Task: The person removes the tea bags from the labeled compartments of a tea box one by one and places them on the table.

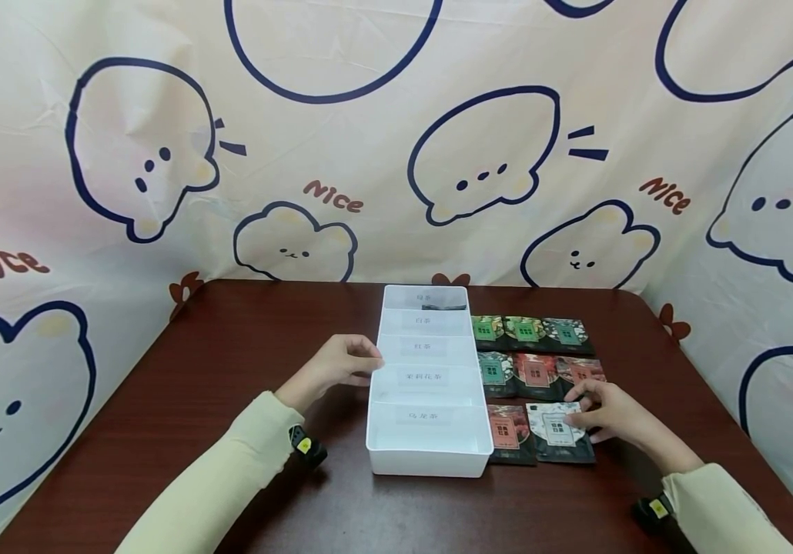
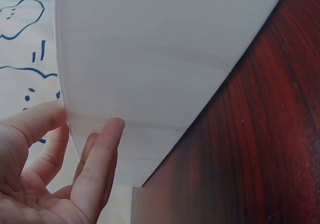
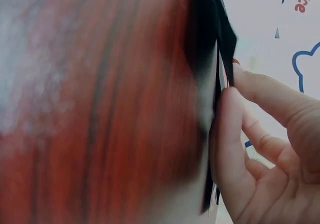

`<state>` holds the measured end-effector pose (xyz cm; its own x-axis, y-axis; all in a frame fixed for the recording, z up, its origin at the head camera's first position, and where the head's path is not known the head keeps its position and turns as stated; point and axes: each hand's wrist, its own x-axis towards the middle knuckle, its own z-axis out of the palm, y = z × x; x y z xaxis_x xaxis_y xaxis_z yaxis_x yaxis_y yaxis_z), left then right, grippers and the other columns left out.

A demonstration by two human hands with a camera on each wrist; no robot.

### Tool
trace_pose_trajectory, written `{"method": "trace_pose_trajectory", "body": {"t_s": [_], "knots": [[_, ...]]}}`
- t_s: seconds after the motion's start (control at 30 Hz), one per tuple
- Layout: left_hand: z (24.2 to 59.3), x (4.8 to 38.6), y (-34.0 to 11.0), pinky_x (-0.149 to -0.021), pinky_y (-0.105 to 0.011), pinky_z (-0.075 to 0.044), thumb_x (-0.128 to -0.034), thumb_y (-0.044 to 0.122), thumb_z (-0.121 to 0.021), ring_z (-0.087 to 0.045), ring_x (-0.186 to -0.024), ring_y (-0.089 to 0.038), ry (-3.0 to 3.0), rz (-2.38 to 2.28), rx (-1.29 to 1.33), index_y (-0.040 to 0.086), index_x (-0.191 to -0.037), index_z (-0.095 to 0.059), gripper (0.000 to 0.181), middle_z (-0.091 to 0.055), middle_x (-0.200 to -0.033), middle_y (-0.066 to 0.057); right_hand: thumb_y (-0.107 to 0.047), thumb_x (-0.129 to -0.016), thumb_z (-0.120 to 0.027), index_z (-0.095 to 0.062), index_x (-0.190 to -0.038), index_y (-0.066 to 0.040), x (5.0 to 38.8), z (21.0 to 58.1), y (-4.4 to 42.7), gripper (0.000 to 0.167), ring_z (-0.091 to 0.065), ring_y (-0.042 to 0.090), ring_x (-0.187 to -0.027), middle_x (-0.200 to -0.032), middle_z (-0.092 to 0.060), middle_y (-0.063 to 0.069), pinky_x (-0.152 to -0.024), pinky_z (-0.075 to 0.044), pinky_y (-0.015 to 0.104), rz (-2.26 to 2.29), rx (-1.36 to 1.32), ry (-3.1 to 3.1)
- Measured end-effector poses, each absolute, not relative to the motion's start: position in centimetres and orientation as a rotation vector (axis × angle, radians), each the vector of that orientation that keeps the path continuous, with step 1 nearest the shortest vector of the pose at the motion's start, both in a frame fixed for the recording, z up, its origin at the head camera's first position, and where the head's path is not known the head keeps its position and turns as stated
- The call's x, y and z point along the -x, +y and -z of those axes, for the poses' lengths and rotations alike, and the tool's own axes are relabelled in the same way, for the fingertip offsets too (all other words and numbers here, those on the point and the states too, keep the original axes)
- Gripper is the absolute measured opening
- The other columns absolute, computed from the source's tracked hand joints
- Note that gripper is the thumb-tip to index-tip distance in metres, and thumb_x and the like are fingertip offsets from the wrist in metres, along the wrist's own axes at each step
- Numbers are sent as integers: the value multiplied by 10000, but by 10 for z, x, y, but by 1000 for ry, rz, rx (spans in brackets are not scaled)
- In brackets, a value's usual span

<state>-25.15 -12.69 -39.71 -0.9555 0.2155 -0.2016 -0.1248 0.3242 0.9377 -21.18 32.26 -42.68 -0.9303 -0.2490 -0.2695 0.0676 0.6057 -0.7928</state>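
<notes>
A long white box (image 1: 431,462) with several labelled compartments stands on the table; a dark packet edge (image 1: 443,308) shows in the farthest one. My left hand (image 1: 334,368) holds the box's left rim, and in the left wrist view its fingers (image 2: 97,169) lie along the outer wall. To the right of the box, my right hand (image 1: 611,415) pinches the right edge of a white-and-black tea sachet (image 1: 554,440) in the nearest row. The right wrist view shows thumb and finger on a dark sachet edge (image 3: 215,109), its front hidden.
Rows of sachets lie right of the box: green ones (image 1: 525,331) farthest, a teal one (image 1: 496,371) and red ones (image 1: 535,374) in the middle, a red one (image 1: 507,435) nearest. A printed cloth (image 1: 383,154) hangs behind the dark wooden table (image 1: 251,323).
</notes>
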Motion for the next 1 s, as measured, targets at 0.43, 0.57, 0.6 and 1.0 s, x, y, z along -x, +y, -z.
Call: {"method": "trace_pose_trajectory", "body": {"t_s": [0.43,0.57,0.6,1.0], "knots": [[396,251,-127,-752,-406,-606,-862,87,-718,-673,-840,-233,2311,-1663,-90,33,-935,-661,107,-658,-1034,-147,-184,-788,-804,-555,-1045,-13,214,427,320,396,-516,188,-649,-810,-477,68,-519,-543,348,1115,28,2577],[397,252,-127,-752,-405,-606,-861,91,-721,-671,-844,-231,2312,-1663,-88,31,-934,-661,112,-657,-1032,-147,-176,-778,-811,-555,-1033,-11,213,427,320,396,-515,191,-642,-795,-484,67,-509,-541,344,1116,17,2578],[397,252,-127,-751,-404,-606,-860,91,-722,-669,-844,-229,2312,-1663,-89,31,-933,-661,112,-656,-1030,-147,-172,-782,-808,-552,-1035,-6,213,427,320,396,-514,193,-640,-792,-485,69,-508,-538,345,1117,27,2577],[394,249,-126,-762,-422,-602,-860,101,-726,-664,-836,-224,2329,-1657,-86,22,-955,-658,141,-650,-1031,-148,-177,-787,-805,-546,-1033,-5,213,427,319,396,-512,196,-649,-802,-473,70,-523,-543,350,1131,35,2560]]}}
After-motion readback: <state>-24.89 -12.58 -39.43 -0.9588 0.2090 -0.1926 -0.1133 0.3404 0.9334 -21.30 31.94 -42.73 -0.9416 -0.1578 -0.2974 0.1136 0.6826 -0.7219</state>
